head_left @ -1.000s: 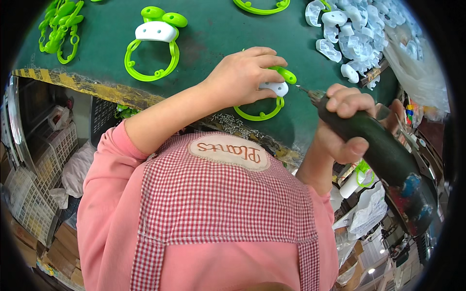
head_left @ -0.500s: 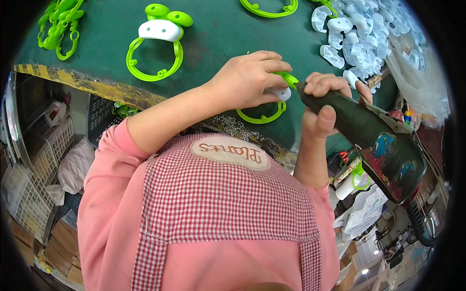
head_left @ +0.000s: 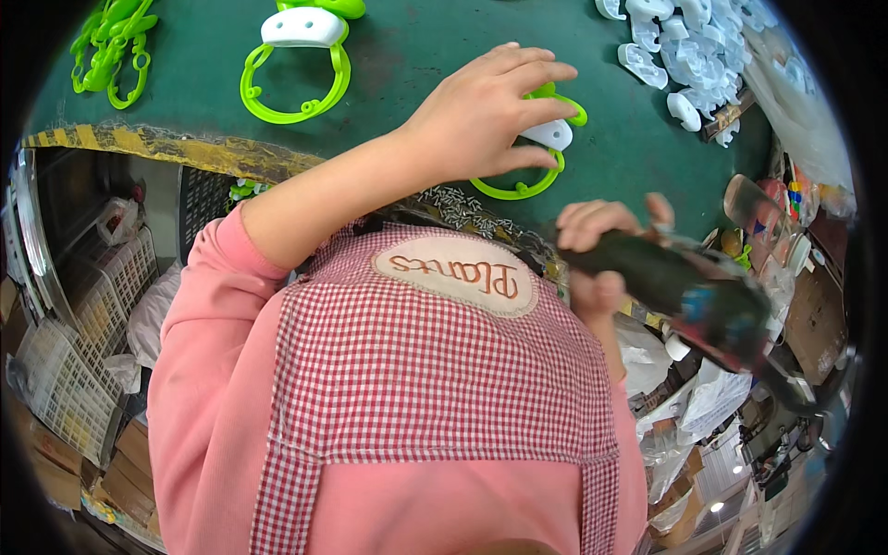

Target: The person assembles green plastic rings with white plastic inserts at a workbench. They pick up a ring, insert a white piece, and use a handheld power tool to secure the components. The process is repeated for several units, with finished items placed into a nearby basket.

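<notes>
Your left hand (head_left: 481,116) is resting, fingers spread, on the green ring (head_left: 532,153) lying on the green table (head_left: 416,55). Your right hand (head_left: 601,254) is gripping a dark tool (head_left: 684,296) just below. White parts (head_left: 694,55) are lying beyond.

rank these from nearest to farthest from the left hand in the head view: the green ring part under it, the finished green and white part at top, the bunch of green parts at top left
1. Green ring part, under the left hand, touching.
2. Finished green and white part, upper left of the hand.
3. Bunch of green parts, far top left corner.
</notes>
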### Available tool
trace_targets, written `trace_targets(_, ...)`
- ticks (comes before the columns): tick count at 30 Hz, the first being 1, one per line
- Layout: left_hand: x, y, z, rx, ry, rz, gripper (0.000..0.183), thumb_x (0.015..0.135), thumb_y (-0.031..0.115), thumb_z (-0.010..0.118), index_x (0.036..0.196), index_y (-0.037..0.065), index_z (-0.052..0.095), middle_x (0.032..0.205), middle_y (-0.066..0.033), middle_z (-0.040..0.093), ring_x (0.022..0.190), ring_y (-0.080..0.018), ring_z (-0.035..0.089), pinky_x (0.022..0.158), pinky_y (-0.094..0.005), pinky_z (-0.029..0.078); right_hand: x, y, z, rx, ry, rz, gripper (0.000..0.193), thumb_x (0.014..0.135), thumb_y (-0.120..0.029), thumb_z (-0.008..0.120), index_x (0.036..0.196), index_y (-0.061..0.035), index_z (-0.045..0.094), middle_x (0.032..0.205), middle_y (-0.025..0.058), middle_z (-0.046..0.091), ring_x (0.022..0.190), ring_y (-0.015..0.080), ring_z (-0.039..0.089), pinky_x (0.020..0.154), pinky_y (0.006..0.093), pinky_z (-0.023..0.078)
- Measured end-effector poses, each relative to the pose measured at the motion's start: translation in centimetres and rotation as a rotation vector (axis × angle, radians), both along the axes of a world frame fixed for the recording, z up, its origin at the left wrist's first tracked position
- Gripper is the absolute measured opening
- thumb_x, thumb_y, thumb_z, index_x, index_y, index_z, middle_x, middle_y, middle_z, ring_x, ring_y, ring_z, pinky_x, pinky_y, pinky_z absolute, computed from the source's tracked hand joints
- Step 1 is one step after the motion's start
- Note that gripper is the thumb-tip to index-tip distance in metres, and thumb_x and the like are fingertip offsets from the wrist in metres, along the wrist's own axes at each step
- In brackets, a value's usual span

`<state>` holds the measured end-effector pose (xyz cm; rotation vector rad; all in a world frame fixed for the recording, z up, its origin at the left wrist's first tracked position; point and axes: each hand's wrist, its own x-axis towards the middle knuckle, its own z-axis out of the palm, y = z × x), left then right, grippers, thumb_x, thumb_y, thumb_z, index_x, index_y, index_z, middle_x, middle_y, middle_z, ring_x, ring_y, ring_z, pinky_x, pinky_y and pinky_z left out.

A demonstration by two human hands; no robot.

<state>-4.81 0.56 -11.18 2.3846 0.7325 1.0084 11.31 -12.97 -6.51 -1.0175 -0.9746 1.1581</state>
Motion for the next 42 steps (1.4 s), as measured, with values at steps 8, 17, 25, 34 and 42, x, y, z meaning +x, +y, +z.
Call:
trace_targets(8,-2.7,-5.5,0.3,-0.397,0.013,-0.281,0.016,0.071,0.016,0.076,0.084,0.009,0.071,0.081,-0.0020,0.066,0.069,-0.0232,0.063,0.058,-0.0335,0.051,-0.7,0.1,0.6,0.134,0.144,-0.052,0.095,0.077,-0.049,0.077,0.145,-0.0141,0.019,0.075,0.0064,0.057,0.067,0.0206,0.058,0.070,0.0395,0.049)
trace_targets(17,-2.0,-5.6,0.0,-0.323,-0.005,-0.304,0.013,0.073,0.014,0.074,0.084,0.008,0.071,0.079,-0.0010,0.065,0.072,-0.0201,0.059,0.061,-0.0333,0.051,-0.6,2.4,2.9,0.210,0.151,-0.076,0.100,0.073,-0.056,0.077,0.146,-0.0174,0.020,0.075,0.0055,0.058,0.064,0.0193,0.058,0.068,0.0389,0.048)
trace_targets(25,-1.8,-5.0,0.8,-0.248,0.005,-0.219,0.021,0.063,0.013,0.080,0.081,0.008,0.069,0.082,-0.0012,0.065,0.076,-0.0194,0.060,0.064,-0.0321,0.052,-0.8,3.6,3.4,0.312,0.142,0.042,0.095,0.081,-0.048,0.074,0.149,-0.0172,0.016,0.080,0.0083,0.058,0.069,0.0206,0.058,0.072,0.0408,0.046)
trace_targets(34,-1.0,-0.5,-0.8,-0.124,-0.009,0.041,0.041,0.061,0.019,0.083,0.100,0.013,0.069,0.125,-0.0077,0.060,0.114,-0.0293,0.059,0.092,-0.0372,0.051,-1.2,10.3,2.7,0.471,-0.114,-0.145,0.097,0.080,-0.054,0.071,0.143,-0.0095,0.013,0.078,0.0080,0.056,0.068,0.0214,0.058,0.069,0.0388,0.049)
trace_targets(42,-1.0,-0.5,-1.3,-0.200,-0.063,0.033,0.033,0.064,0.018,0.081,0.094,0.011,0.071,0.119,-0.0079,0.062,0.109,-0.0252,0.061,0.088,-0.0341,0.053,-2.0,11.5,3.0,0.315,-0.344,0.012,0.089,0.083,-0.057,0.065,0.138,-0.0147,0.011,0.078,0.0090,0.055,0.067,0.0213,0.058,0.068,0.0404,0.048)
